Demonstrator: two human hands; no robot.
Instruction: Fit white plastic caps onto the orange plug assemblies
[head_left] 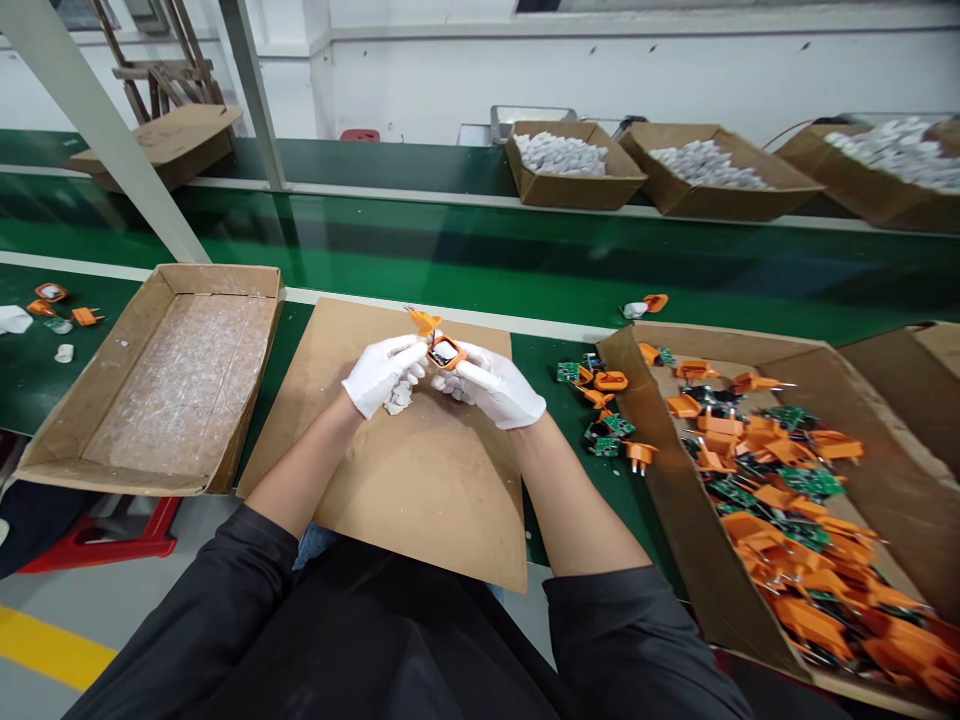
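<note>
My left hand [386, 374], in a white glove, is closed at the left side of a small orange plug housing [459, 358]. On the other side, my gloved right hand [496, 386] grips the same housing between thumb and fingers. White putty-like filling [445, 350] shows inside the housing, with dark parts beside it. An orange pronged plug piece [424, 322] sticks up just above, apparently joined by dark wires. Under my left fingers is a crumbly white lump [399, 398]; whether the hand touches it I cannot tell. Both hands are over a brown cardboard sheet [420, 490].
At right, a cardboard box [652, 490] holds many orange plugs with green circuit boards; several more [604, 430] lie beside it. A shallow, white-dusted box [187, 370] stands left. Boxes of white pieces [574, 190] line the far ledge. A slanted post [112, 130] rises at left.
</note>
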